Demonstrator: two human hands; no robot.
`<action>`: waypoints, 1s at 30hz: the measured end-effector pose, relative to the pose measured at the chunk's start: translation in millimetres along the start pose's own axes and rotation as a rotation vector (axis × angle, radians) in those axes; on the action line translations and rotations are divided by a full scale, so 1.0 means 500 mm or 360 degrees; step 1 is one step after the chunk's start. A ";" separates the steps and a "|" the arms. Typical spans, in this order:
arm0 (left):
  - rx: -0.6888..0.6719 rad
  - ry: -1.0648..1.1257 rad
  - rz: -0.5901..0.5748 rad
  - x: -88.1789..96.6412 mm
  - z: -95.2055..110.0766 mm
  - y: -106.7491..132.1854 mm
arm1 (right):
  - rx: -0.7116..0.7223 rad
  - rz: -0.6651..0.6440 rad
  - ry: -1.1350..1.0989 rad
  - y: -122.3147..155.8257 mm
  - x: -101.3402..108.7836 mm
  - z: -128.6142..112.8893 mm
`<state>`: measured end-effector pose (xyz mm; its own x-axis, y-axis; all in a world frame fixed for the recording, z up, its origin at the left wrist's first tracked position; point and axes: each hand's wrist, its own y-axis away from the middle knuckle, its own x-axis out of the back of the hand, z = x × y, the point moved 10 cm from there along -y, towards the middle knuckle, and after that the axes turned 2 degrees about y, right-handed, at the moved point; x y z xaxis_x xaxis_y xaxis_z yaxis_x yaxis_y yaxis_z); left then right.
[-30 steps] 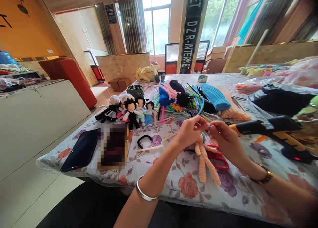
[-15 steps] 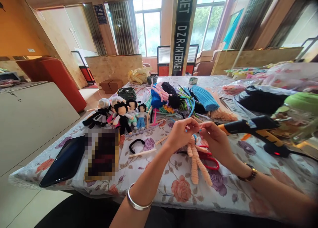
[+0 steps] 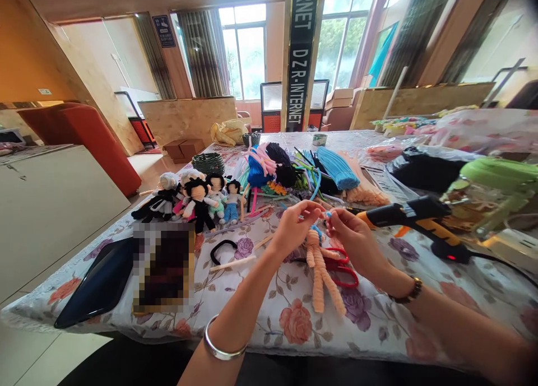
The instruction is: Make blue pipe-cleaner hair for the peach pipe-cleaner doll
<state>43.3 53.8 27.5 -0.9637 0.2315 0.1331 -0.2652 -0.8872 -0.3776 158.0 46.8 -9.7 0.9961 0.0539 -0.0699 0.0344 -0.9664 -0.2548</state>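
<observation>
Above the table, my left hand [image 3: 296,224] is closed in a pinch, its fingertips meeting those of my right hand [image 3: 355,243]. A small piece of light blue pipe cleaner [image 3: 328,214] shows between them, and both hands appear to grip it. Just below lies a peach doll body [image 3: 318,274] of coiled pipe cleaner, with long legs and some blue near its top. Red-handled scissors [image 3: 347,277] rest beside it, partly hidden by the doll and my right hand. A black curved pipe cleaner [image 3: 216,250] and a pale stick [image 3: 233,264] lie to the left.
Finished dolls [image 3: 199,201] sit at the left, behind a dark tablet [image 3: 98,282] and a blurred-out phone-like object [image 3: 163,274]. Bundles of blue pipe cleaners [image 3: 338,167] and other colours lie behind my hands. A glue gun [image 3: 420,221] with a lit red light stands at the right, its cord trailing.
The whole view has shifted slightly, moving things left in the picture. My hands stay together at the fingertips, and the blue piece between them shows more clearly.
</observation>
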 end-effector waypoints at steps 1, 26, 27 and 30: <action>0.0015 -0.0021 0.0006 0.001 -0.002 0.001 | -0.0042 -0.0015 -0.0023 0.001 -0.003 0.005; 0.0130 0.0126 0.0085 0.011 -0.019 0.000 | 0.0405 -0.0011 0.0597 0.011 -0.010 -0.066; 0.0119 0.0118 0.0083 0.011 -0.020 0.000 | 0.0398 -0.0016 0.0597 0.010 -0.010 -0.065; 0.0104 0.0098 0.0075 0.009 -0.022 -0.001 | 0.0370 -0.0034 0.0596 0.008 -0.012 -0.061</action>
<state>38.6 59.5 18.1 -0.9757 0.2110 0.0592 -0.2188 -0.9214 -0.3212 154.5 35.1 19.1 0.9576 -0.0631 0.2812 0.0786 -0.8815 -0.4655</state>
